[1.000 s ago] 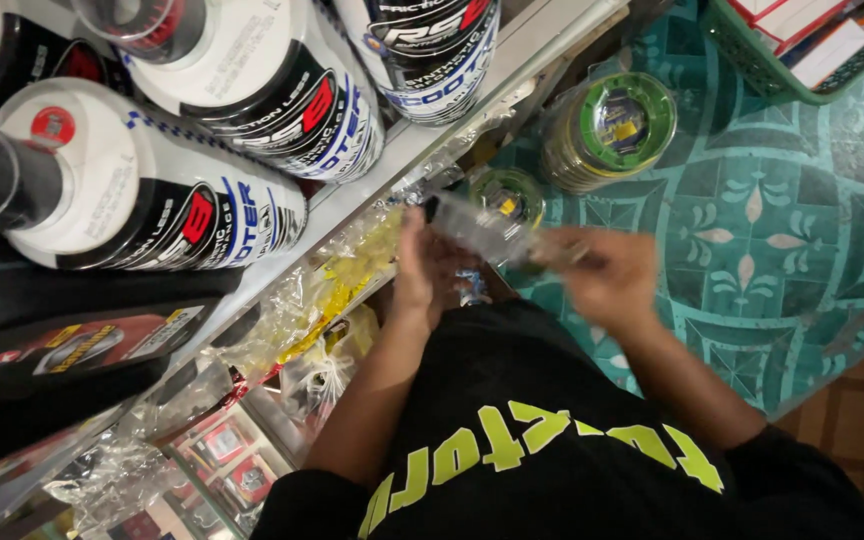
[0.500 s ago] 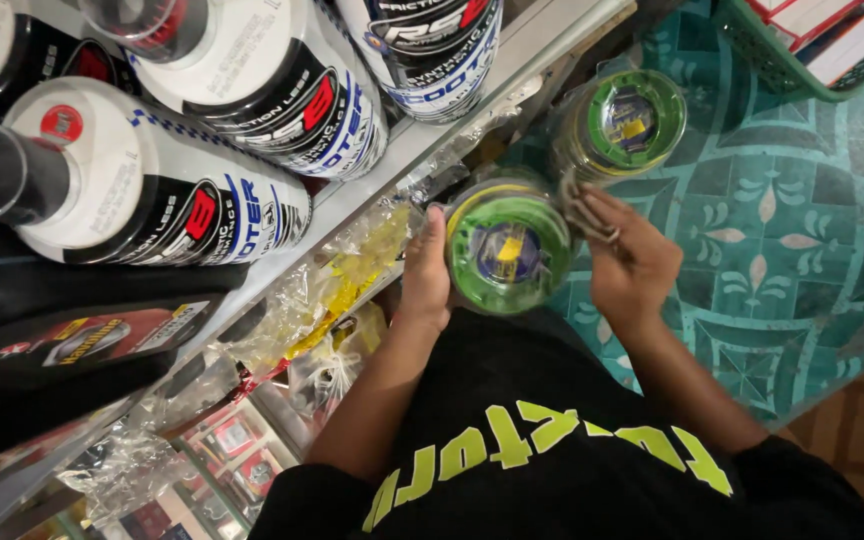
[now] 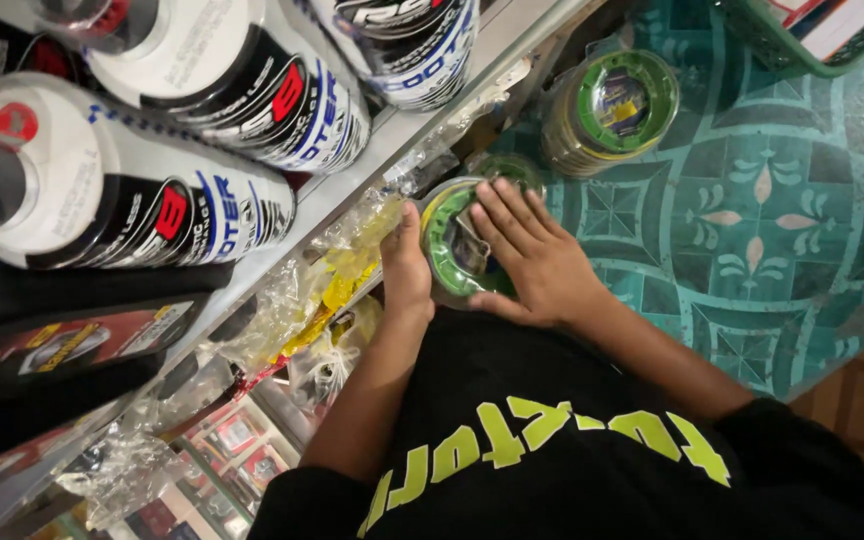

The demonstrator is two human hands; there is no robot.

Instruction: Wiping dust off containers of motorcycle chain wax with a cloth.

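A round clear pack with a green rim [image 3: 449, 262] sits low in front of me, beside the shelf edge. My left hand [image 3: 407, 268] grips its left side, thumb against the rim. The palm and spread fingers of my right hand [image 3: 535, 262] lie flat across its top and cover most of the lid. Right behind it, a second smaller round green pack [image 3: 508, 168] peeks out. A taller stack of the same green-rimmed packs [image 3: 612, 105] stands on the teal patterned floor [image 3: 752, 230] further away.
A metal shelf edge [image 3: 372, 160] runs diagonally on the left, loaded with large white and black bottles [image 3: 152, 200]. Crinkled clear bags with yellow contents [image 3: 337, 275] hang below it. A green basket [image 3: 802, 40] sits at the top right. My black shirt [image 3: 512, 430] fills the lower frame.
The green-rimmed pack was held up between both hands half a second ago. It now sits lower, and my right hand has moved from its side onto its top.
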